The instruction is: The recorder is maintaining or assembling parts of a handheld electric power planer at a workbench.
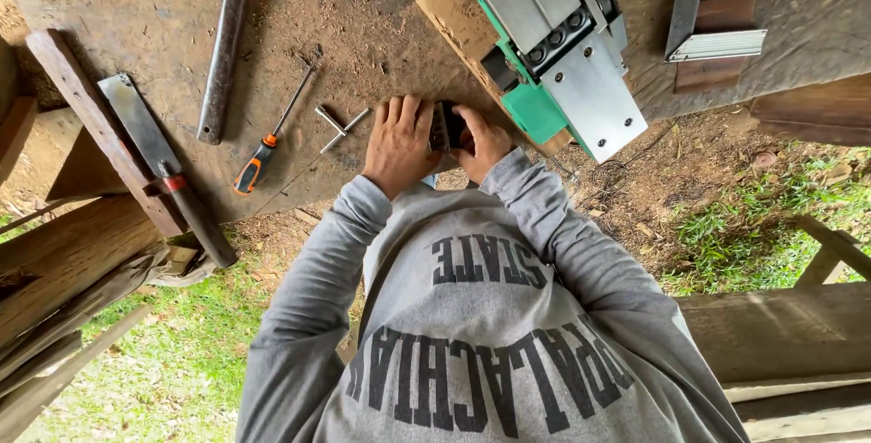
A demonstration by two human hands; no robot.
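Both hands, left hand [399, 142] and right hand [482, 141], are pinching a small dark part [445, 126]; green planer [558, 53] is lying upturned, seemingly mid-service.

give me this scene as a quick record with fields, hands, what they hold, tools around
setting: dusty wooden workbench outdoors, grass below
left hand: flat on the bench edge, touching a small dark part
right hand: gripping the same part from the other side
nearest tool: metal T-shaped wrench, left of the hands
also on bench: orange-handled screwdriver, long metal bar, flat blade with dark handle
upper right: green and silver electric planer on a wooden board
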